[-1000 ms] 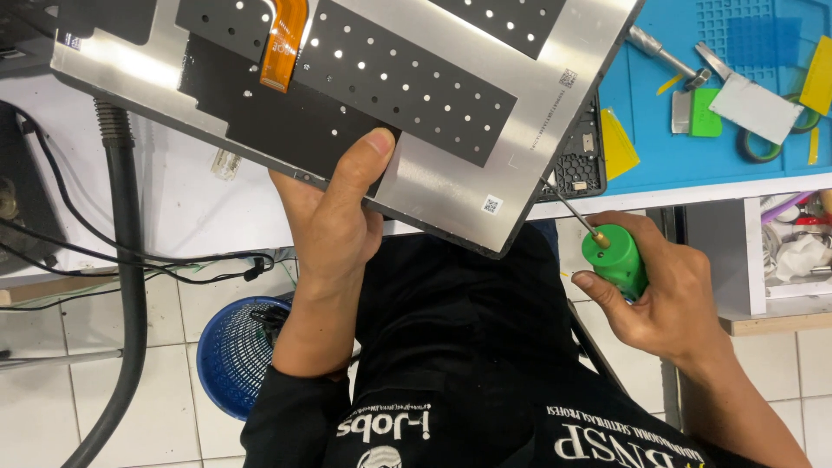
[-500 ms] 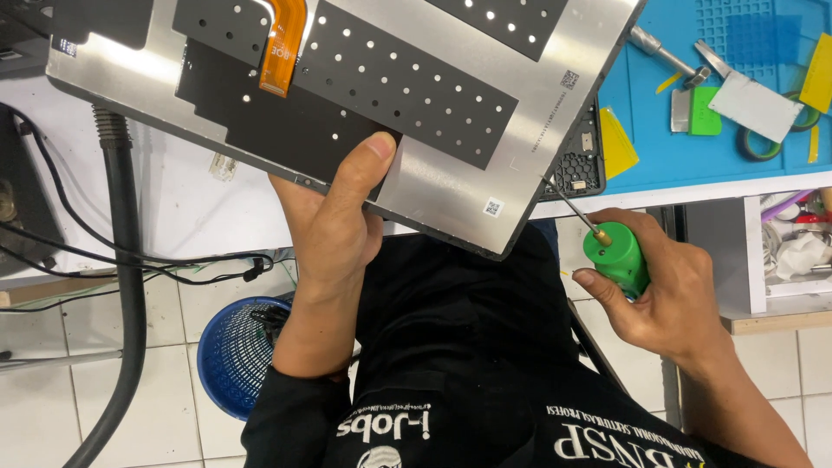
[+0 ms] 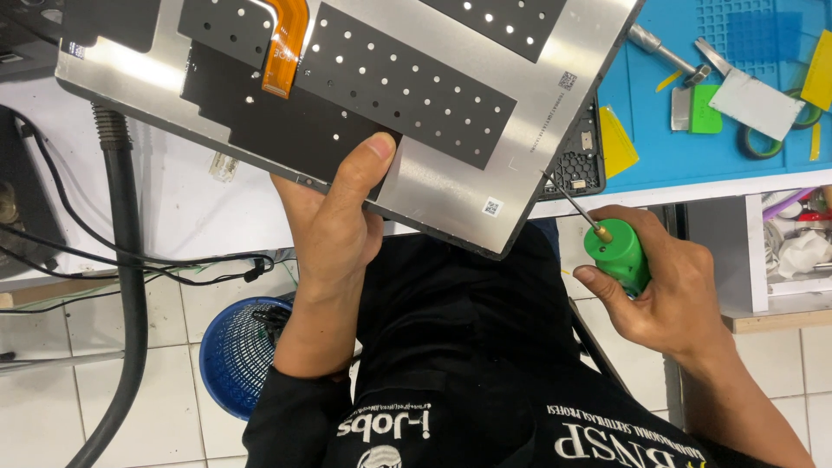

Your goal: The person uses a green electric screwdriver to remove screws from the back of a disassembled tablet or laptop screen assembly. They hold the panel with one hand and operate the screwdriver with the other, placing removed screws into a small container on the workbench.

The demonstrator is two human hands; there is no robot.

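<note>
Left hand (image 3: 334,230) under tilted screen panel (image 3: 520,104)

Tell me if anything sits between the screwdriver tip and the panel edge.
Nothing visible does. The right hand holds the green screwdriver, whose thin shaft runs bare up to the panel at its right edge. The left hand grips the panel's lower edge, well away from the tip.

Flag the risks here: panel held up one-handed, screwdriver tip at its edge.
1. The left hand alone grips the large silver panel by its lower edge; it might tilt or slip.
2. The green-handled screwdriver in the right hand has its thin tip at the panel's right edge; a slip could scratch it.
3. The orange flex cable lies exposed and could snag.
</note>
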